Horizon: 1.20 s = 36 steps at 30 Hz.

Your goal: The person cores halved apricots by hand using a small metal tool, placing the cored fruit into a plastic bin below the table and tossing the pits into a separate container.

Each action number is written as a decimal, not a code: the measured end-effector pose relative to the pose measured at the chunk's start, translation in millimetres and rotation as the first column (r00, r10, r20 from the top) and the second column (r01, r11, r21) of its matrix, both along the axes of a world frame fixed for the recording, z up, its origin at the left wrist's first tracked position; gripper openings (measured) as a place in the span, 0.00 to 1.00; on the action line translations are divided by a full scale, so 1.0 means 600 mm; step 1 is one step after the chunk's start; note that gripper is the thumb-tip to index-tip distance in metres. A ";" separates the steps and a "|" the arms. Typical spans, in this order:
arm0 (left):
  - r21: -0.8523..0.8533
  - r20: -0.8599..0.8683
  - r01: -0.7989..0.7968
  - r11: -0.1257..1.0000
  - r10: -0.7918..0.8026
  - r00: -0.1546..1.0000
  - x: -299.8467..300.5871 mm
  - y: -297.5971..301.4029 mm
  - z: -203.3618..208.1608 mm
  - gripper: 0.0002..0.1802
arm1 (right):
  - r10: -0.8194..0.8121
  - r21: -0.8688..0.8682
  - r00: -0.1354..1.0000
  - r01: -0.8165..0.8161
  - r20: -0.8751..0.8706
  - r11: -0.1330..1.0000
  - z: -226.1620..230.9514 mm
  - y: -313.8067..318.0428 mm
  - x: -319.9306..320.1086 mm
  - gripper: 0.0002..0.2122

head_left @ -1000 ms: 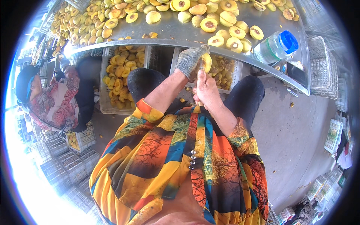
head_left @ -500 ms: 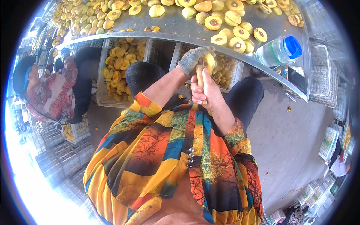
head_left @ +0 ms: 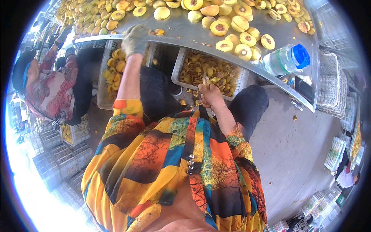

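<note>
My left hand (head_left: 135,40), in a grey glove, is raised at the table's near edge, above the left crate (head_left: 103,92) of yellow peach halves (head_left: 114,75). Motion blurs its fingers, and no fruit shows in it. My right hand (head_left: 211,95) is bare and closed around the handle of a small hand tool (head_left: 206,80). The tool's thin tip points up and away from me; its exact kind is not clear. Beyond that hand stands a white crate (head_left: 176,73) holding brownish-yellow fruit scraps (head_left: 210,63). Cut peaches (head_left: 219,28) with dark centres lie on the metal table (head_left: 177,29).
A clear jar with a blue lid (head_left: 300,56) lies at the table's right side. Stacked white crates (head_left: 333,91) stand beyond that corner. At the left sits another person (head_left: 54,91) in a patterned top. My knees flank the scrap crate; fruit bits lie on the floor.
My left hand has moved left and away from me, leaving the right hand; the peach half it held is gone from view. My right hand, with the tool, has dropped slightly toward me.
</note>
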<state>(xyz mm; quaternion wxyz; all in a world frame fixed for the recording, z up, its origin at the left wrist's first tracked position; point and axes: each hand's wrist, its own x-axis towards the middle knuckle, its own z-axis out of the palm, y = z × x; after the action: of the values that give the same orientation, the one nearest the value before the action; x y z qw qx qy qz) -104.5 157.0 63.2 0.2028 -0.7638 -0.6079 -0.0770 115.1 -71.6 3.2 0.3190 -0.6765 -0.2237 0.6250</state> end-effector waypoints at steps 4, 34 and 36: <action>-0.311 0.167 0.252 0.916 -0.209 0.964 0.142 -0.039 0.017 0.11 | -0.003 0.065 0.997 -0.003 0.078 0.998 -0.002 0.006 -0.006 0.16; -0.075 0.804 0.743 0.665 0.481 -0.350 0.197 -0.233 -0.024 0.11 | -0.174 0.199 0.687 0.428 -0.706 0.882 0.089 0.019 0.005 0.14; -0.092 0.221 0.799 0.595 0.794 -0.566 0.201 -0.248 0.038 0.12 | -0.213 0.291 0.763 0.466 -0.610 0.836 0.097 0.019 -0.002 0.10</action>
<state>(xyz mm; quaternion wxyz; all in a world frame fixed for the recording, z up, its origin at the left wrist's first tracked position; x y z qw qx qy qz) 16.3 8.4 85.8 -0.8580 -0.1206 -0.2800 -0.4134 114.1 -60.2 61.7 0.6197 -0.4090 -0.1225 0.6585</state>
